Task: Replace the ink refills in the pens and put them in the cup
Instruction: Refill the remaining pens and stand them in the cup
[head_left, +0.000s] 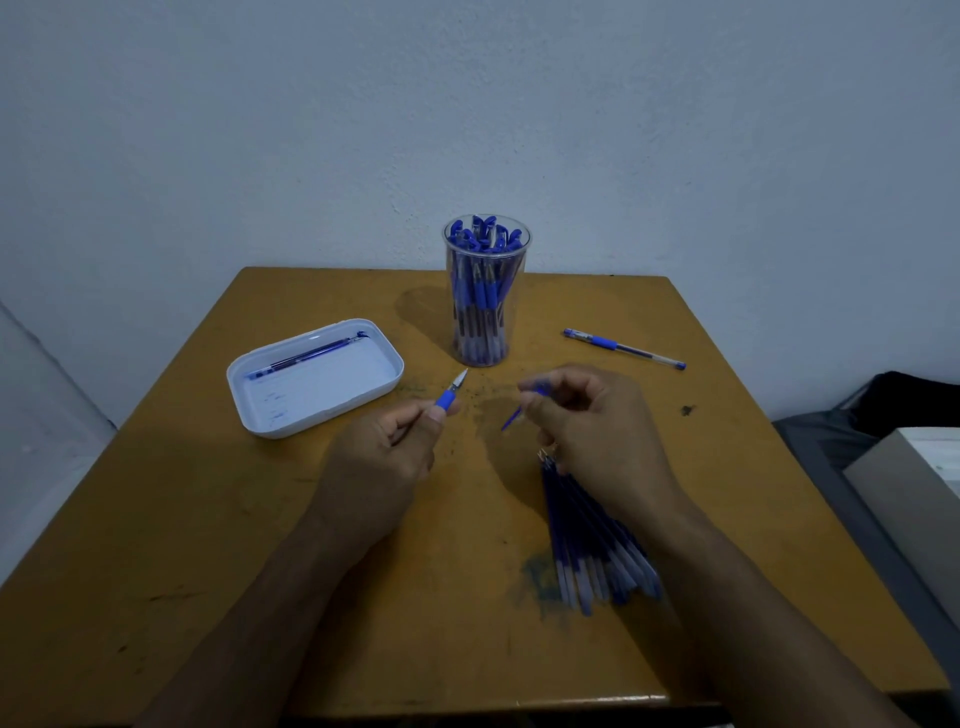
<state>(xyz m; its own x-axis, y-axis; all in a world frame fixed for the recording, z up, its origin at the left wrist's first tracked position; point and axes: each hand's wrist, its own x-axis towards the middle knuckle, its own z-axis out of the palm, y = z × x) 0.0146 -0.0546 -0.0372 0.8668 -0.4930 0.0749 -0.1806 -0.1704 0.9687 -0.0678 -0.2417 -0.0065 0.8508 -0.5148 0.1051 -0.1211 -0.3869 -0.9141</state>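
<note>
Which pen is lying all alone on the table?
The capped pen right of the cup. The other whole pens stand inside that cup, and one lies in the white tray.

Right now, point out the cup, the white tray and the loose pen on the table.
cup (485, 332): head view, clear side wall.
white tray (311, 418): head view, near rim.
loose pen (605, 342): head view, blue grip section.

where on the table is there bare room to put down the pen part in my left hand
Bare wood lies near the front edge of the worn orange-brown wooden table, below the white plastic tray, and behind the capped blue pen at the far right. It is crowded around the clear plastic cup of pens and the blue refill bundle.
</note>
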